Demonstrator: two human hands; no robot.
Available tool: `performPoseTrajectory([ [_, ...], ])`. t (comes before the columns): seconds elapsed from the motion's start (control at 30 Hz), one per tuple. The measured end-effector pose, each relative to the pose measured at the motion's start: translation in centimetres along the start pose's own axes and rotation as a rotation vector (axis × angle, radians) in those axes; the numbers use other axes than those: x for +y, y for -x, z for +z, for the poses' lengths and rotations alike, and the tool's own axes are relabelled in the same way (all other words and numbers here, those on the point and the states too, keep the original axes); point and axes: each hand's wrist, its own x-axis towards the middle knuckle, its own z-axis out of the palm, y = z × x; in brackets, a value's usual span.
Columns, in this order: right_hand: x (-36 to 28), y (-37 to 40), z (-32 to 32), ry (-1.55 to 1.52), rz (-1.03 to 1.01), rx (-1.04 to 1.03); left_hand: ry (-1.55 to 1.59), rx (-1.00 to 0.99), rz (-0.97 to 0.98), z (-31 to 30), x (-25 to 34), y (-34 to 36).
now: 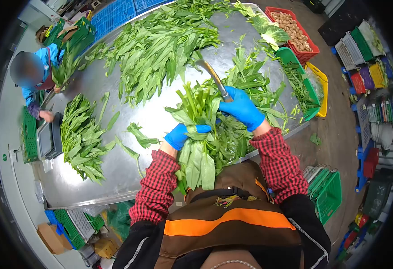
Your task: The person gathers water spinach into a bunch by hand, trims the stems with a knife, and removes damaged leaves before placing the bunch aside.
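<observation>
Left hand (pixel 179 136); greens (pixel 198 154) apparently within.

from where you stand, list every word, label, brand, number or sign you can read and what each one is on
"3": apparently, in white on the small round green sign on the white panel at far left; tiny, so not certain.
Too small or blurred to read: any markings on the stacked green boxes at upper left, or the flat yellow package at right.
No other legible text.
</observation>
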Motion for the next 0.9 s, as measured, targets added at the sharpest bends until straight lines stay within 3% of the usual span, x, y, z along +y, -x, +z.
performPoseTrajectory([
  [0.17,2.8,0.5,0.5,-0.096,0.047,0.069,-0.001,0.133,-0.031,0.9,-0.7,0.9],
  [0.23,4.6,0.7,-0.5,0.233,-0.204,0.392,-0.035,0.186,-0.033,0.7,-0.6,0.6],
  [0.3,4.9,1.1,-0.8,0.226,-0.298,0.423,-0.293,0.333,0.208,0.6,0.1,-0.3],
  [0.37,4.6,2.8,-0.9,0.503,-0.522,0.461,-0.388,0.437,0.160,-0.7,0.0,-0.6],
  [0.43,4.7,3.7,-1.7,0.476,-0.488,0.440,-0.370,0.539,0.162,-1.8,-0.3,-0.9],
  [0.5,4.8,3.9,-2.4,0.264,-0.364,0.582,-0.427,0.603,0.152,-2.9,-0.6,-0.9],
  [0.57,3.8,4.8,-1.3,0.417,-0.425,0.545,-0.481,0.663,0.133,-3.2,-0.8,-1.0],
  [0.63,1.9,5.7,1.6,0.473,-0.300,0.239,-0.703,0.684,0.065,-2.2,-0.5,-1.2],
  [0.73,3.3,4.6,3.8,0.734,-0.420,0.265,-0.816,0.721,0.031,-0.9,-0.7,-1.7],
  [0.9,5.7,2.6,3.9,0.880,-0.418,0.392,-1.016,0.795,-0.039,1.2,-1.0,-1.6],
])
